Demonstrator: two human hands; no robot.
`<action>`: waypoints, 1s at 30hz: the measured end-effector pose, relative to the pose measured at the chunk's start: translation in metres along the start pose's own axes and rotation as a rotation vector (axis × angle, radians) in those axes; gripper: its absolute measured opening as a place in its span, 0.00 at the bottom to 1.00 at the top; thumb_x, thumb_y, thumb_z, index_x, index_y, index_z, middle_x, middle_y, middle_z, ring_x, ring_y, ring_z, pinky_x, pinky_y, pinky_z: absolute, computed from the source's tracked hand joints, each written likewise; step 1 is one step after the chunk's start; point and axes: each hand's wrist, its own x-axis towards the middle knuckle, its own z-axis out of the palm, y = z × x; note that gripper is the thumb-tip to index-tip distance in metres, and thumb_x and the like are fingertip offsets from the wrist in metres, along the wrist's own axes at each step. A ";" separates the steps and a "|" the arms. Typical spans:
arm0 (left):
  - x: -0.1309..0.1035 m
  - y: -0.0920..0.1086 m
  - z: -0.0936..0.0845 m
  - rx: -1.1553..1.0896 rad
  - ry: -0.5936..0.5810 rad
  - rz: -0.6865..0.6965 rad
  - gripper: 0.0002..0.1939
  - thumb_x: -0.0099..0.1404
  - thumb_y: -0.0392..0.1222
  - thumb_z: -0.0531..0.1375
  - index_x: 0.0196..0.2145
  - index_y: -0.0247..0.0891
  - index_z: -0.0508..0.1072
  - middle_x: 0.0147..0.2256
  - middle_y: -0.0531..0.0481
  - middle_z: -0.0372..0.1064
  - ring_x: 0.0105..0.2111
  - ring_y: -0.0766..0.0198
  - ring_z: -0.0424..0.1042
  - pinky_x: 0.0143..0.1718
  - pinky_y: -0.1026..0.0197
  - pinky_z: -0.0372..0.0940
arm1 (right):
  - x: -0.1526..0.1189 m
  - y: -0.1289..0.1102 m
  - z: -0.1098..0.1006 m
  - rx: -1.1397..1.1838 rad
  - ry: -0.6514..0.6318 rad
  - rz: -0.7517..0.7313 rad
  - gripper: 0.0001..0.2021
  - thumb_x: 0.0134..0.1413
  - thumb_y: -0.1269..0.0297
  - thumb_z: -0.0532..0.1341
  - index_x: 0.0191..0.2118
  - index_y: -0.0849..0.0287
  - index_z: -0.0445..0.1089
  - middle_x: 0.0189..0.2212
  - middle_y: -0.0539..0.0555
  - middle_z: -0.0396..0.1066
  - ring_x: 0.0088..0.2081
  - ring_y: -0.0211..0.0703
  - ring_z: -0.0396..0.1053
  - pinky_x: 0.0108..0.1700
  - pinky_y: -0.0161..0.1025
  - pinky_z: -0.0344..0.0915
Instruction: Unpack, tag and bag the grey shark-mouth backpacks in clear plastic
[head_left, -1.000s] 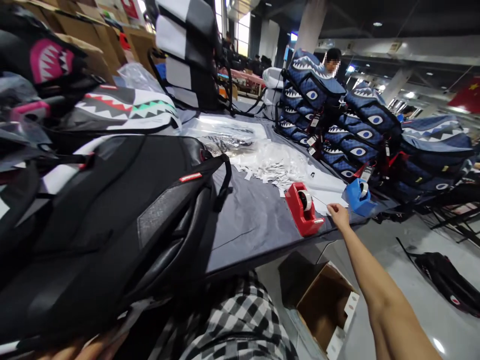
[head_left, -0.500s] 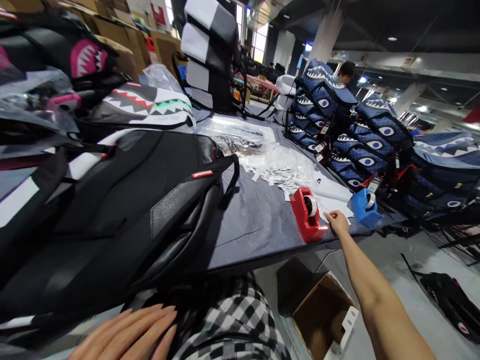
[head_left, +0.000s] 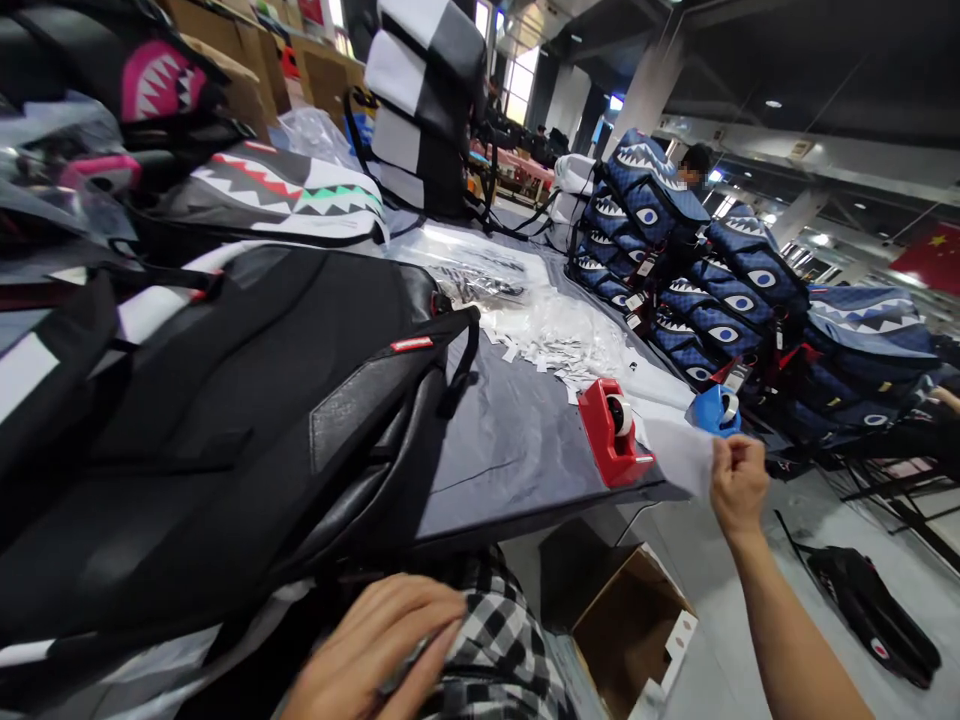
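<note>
My right hand pinches the edge of a sheet of white paper, which is blurred and lifted at the table's right edge. Just left of the sheet stands a red tape dispenser; a blue tape dispenser is behind my hand. Low in the view, my left hand hovers over my checkered clothing, fingers loosely curved and a gap showing before the thumb. It holds nothing I can see. A large black backpack lies on the table to the left, above my left hand.
Loose white tags and clear plastic bags lie mid-table. Blue shark-face backpacks are stacked at the right, black-and-white ones at the back. An open carton and another black backpack are on the floor.
My right hand has moved right and toward me, pulling the paper sheet up off the table. My left hand has moved right, over my lap, and its fingers are more curled.
</note>
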 end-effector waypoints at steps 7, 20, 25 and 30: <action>0.020 0.016 0.098 -0.311 -0.293 -0.204 0.48 0.59 0.48 0.70 0.69 0.38 0.51 0.58 0.35 0.68 0.56 0.50 0.70 0.53 0.49 0.71 | -0.110 -0.142 0.004 0.478 -1.121 -0.086 0.14 0.62 0.53 0.61 0.30 0.56 0.65 0.23 0.45 0.64 0.25 0.34 0.60 0.27 0.31 0.56; -0.004 0.000 0.061 -0.613 0.058 -0.822 0.20 0.69 0.56 0.56 0.37 0.36 0.78 0.27 0.52 0.68 0.27 0.66 0.64 0.29 0.67 0.59 | -0.130 -0.176 0.070 0.889 -1.187 0.449 0.23 0.44 0.42 0.70 0.27 0.59 0.67 0.23 0.46 0.64 0.26 0.35 0.60 0.30 0.33 0.60; -0.008 -0.006 0.051 -0.436 0.186 -0.686 0.19 0.72 0.52 0.55 0.36 0.37 0.79 0.29 0.50 0.72 0.29 0.65 0.68 0.31 0.67 0.63 | -0.134 -0.189 0.076 0.886 -1.150 0.230 0.21 0.44 0.44 0.71 0.31 0.60 0.74 0.25 0.49 0.70 0.27 0.37 0.65 0.31 0.33 0.63; -0.009 -0.002 0.035 -0.241 0.168 -0.364 0.14 0.74 0.44 0.53 0.36 0.38 0.76 0.28 0.49 0.72 0.28 0.65 0.68 0.32 0.65 0.64 | -0.130 -0.200 0.079 0.861 -1.152 -0.079 0.21 0.60 0.47 0.61 0.30 0.58 0.80 0.23 0.53 0.73 0.25 0.40 0.70 0.29 0.32 0.66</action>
